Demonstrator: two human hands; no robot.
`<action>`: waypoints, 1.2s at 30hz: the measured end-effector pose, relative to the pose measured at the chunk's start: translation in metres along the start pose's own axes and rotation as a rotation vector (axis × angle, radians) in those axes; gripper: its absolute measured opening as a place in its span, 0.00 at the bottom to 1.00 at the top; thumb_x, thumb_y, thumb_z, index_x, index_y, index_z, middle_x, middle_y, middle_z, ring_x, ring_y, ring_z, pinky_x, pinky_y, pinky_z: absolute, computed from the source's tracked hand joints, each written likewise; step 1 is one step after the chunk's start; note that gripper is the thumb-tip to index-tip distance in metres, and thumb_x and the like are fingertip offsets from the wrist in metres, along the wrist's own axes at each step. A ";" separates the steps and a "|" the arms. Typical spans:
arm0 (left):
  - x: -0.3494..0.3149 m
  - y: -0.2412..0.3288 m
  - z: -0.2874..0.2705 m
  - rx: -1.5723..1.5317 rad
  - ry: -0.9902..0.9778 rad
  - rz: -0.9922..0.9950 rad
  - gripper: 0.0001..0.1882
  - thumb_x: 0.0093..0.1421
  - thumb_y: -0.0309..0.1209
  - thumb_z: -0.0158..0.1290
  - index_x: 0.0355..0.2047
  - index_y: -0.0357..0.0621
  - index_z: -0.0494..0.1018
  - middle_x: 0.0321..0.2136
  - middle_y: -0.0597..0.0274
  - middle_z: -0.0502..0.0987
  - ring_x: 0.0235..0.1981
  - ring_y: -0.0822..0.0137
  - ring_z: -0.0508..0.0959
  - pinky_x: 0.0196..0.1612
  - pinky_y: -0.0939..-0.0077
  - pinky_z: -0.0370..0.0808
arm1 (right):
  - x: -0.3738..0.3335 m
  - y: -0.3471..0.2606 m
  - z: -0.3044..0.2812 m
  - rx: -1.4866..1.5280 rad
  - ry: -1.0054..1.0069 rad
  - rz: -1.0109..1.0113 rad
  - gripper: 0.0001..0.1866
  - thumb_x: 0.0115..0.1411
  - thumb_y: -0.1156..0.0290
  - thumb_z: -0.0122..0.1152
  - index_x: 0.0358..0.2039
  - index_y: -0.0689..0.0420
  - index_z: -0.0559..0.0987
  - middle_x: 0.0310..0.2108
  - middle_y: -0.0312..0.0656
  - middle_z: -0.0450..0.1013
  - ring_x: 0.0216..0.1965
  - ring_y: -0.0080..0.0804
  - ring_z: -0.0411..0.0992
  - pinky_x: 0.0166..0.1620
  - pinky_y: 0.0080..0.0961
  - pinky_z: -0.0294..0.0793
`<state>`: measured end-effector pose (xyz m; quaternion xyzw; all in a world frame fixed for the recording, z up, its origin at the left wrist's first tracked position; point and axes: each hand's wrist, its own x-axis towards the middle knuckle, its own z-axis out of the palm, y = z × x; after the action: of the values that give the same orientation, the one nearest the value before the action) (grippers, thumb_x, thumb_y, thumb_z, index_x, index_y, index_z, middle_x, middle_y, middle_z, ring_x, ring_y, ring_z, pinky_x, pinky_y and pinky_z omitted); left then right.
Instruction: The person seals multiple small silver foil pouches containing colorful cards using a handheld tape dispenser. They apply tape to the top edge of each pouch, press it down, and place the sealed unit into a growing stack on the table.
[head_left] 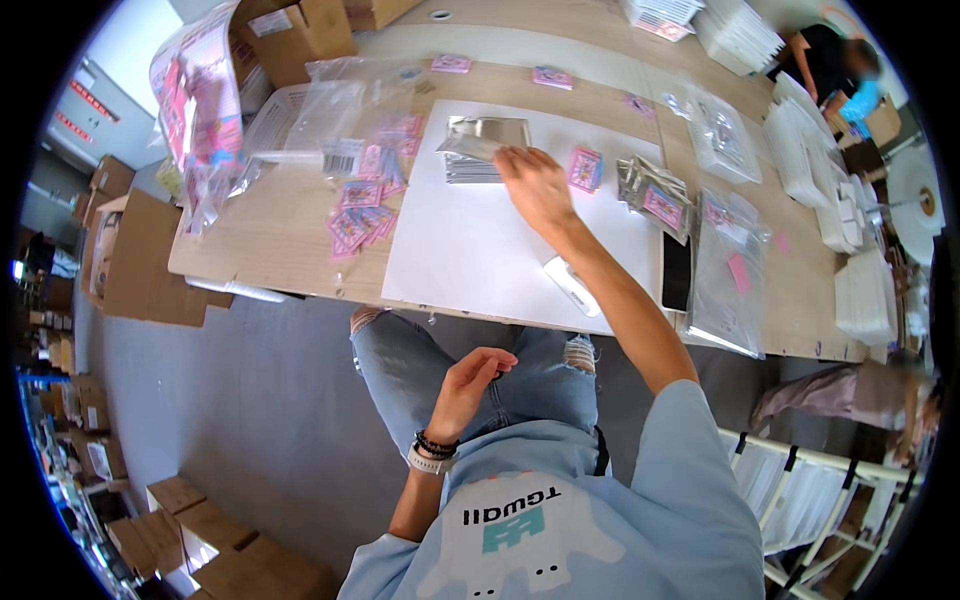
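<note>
My right hand (537, 188) reaches across the white sheet (450, 235), its fingers closed at the right edge of the top silver foil pouch (492, 130). This pouch sits askew over a neat stack of silver pouches (474, 172). My left hand (474, 386) hangs over my lap, loosely curved and holding nothing that I can see. Just right of my right hand lies a small pile of pink cards (585, 170). Farther right, several silver pouches (640, 182) overlap in a loose heap, with a pink card pack (663, 206) on top.
A white oblong device (572, 286) and a black flat slab (676, 272) lie near the front edge. Pink card packs (360, 222) are scattered at left beside clear plastic bags (345, 110). Clear bags (728, 270) and white baskets (722, 140) line the right. Another person (835, 70) works at far right.
</note>
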<state>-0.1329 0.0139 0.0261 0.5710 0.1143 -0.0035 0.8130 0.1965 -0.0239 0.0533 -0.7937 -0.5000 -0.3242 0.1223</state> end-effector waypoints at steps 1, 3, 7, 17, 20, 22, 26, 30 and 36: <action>-0.001 0.001 -0.001 0.007 0.027 -0.014 0.15 0.77 0.31 0.45 0.51 0.35 0.77 0.47 0.60 0.81 0.50 0.71 0.78 0.57 0.76 0.71 | -0.003 -0.003 -0.013 0.059 0.017 0.026 0.14 0.56 0.77 0.62 0.45 0.59 0.82 0.45 0.45 0.83 0.46 0.39 0.82 0.50 0.35 0.82; -0.001 0.001 -0.003 -0.008 0.055 0.002 0.15 0.77 0.31 0.45 0.50 0.34 0.77 0.47 0.59 0.81 0.50 0.70 0.78 0.57 0.75 0.72 | -0.015 -0.020 -0.032 0.181 0.002 0.010 0.15 0.56 0.77 0.62 0.45 0.59 0.81 0.46 0.45 0.83 0.46 0.38 0.82 0.48 0.34 0.83; 0.002 0.004 -0.001 -0.034 0.069 0.011 0.14 0.77 0.29 0.45 0.50 0.33 0.77 0.47 0.59 0.81 0.51 0.70 0.78 0.58 0.74 0.72 | -0.060 -0.052 -0.048 0.232 -0.173 -0.237 0.14 0.58 0.74 0.62 0.46 0.59 0.80 0.43 0.44 0.82 0.42 0.36 0.82 0.45 0.35 0.83; 0.003 0.004 -0.011 0.028 0.142 0.021 0.13 0.76 0.28 0.45 0.50 0.34 0.78 0.46 0.61 0.82 0.50 0.71 0.78 0.57 0.77 0.72 | -0.054 0.054 -0.030 0.119 -0.335 0.317 0.13 0.61 0.66 0.67 0.44 0.57 0.81 0.46 0.46 0.81 0.46 0.46 0.80 0.48 0.41 0.81; 0.005 0.008 -0.009 0.006 0.127 0.023 0.12 0.76 0.27 0.46 0.49 0.35 0.78 0.45 0.64 0.81 0.47 0.74 0.76 0.53 0.80 0.71 | -0.083 0.106 -0.004 -0.023 -0.334 0.300 0.12 0.63 0.67 0.64 0.46 0.58 0.80 0.46 0.48 0.80 0.47 0.46 0.80 0.48 0.43 0.82; 0.005 0.009 -0.008 0.011 0.123 0.032 0.12 0.76 0.26 0.45 0.49 0.35 0.78 0.44 0.64 0.81 0.48 0.74 0.76 0.53 0.80 0.71 | -0.088 0.111 -0.001 -0.021 -0.361 0.282 0.12 0.64 0.68 0.63 0.46 0.57 0.80 0.46 0.47 0.81 0.48 0.45 0.81 0.48 0.43 0.82; 0.008 0.008 -0.014 0.075 0.118 0.041 0.12 0.75 0.24 0.45 0.49 0.34 0.78 0.44 0.63 0.81 0.47 0.73 0.76 0.53 0.80 0.72 | -0.088 0.101 -0.011 -0.060 -0.320 0.325 0.09 0.65 0.71 0.60 0.45 0.57 0.81 0.43 0.42 0.82 0.45 0.41 0.82 0.46 0.41 0.83; 0.013 0.011 -0.014 0.106 0.094 0.053 0.12 0.74 0.23 0.44 0.48 0.34 0.78 0.44 0.63 0.81 0.47 0.73 0.77 0.53 0.79 0.72 | -0.089 0.101 -0.008 -0.141 -0.337 0.334 0.07 0.62 0.72 0.61 0.41 0.54 0.82 0.42 0.38 0.83 0.43 0.38 0.83 0.43 0.39 0.84; 0.036 0.033 -0.020 0.528 0.175 0.227 0.12 0.70 0.20 0.48 0.50 0.38 0.77 0.45 0.56 0.82 0.48 0.61 0.80 0.54 0.73 0.74 | -0.084 0.097 -0.024 -0.054 0.058 0.239 0.07 0.58 0.72 0.67 0.38 0.51 0.85 0.40 0.38 0.83 0.40 0.42 0.81 0.42 0.38 0.82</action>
<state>-0.0969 0.0484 0.0435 0.7700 0.1144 0.1070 0.6185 0.2473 -0.1415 0.0304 -0.8411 -0.3890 -0.3432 0.1531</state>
